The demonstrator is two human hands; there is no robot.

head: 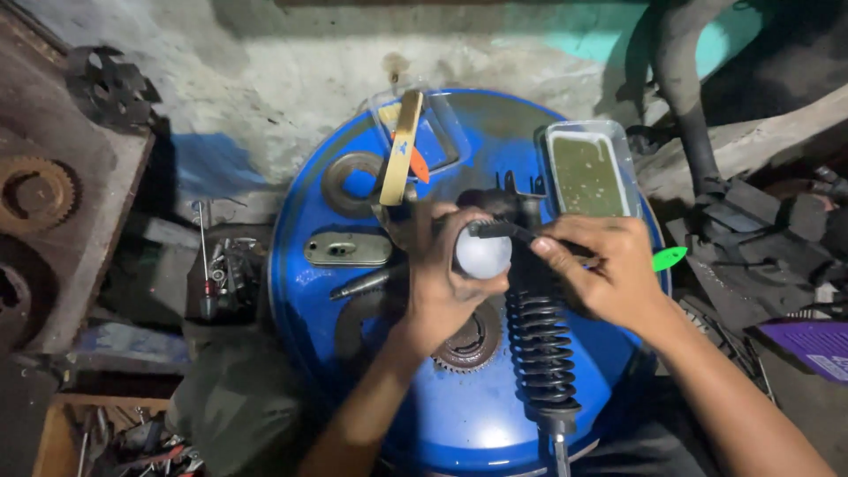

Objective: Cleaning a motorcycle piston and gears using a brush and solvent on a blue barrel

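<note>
The left hand (442, 283) hides most of the pale round part (482, 254) and half the sprocket (468, 340). The coil-spring shock absorber (541, 353) runs off the near edge. The far-left gear (34, 193) is perhaps rusted; too dim.

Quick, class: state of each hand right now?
Left hand: closed on a pale round part.
Right hand: closed on a dark brush.

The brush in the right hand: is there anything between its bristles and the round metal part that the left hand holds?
Nothing visible does. The brush, gripped by the right hand, already lies with its bristles on the round metal part in the left hand.
</note>
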